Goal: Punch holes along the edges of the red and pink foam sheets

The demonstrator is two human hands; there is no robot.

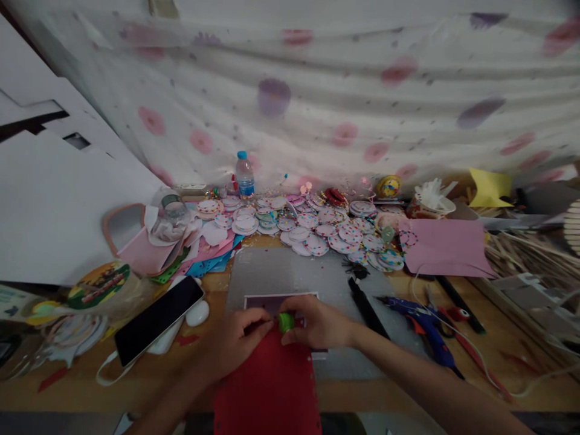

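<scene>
Head view: across a grey mat (267,269) I see a red sheet (267,386) reaching over its near side. The left hand (242,338) seems pinched on its top corner; the right hand (315,320) grips 1 small green object (285,322) there. I judge edge work underway, the next move needing 2 steady pinches.

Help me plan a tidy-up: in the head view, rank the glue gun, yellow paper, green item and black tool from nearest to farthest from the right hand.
1. Green item: at the right hand.
2. Black tool: just rightward.
3. Glue gun: farther right.
4. Yellow paper: far back, right.
</scene>
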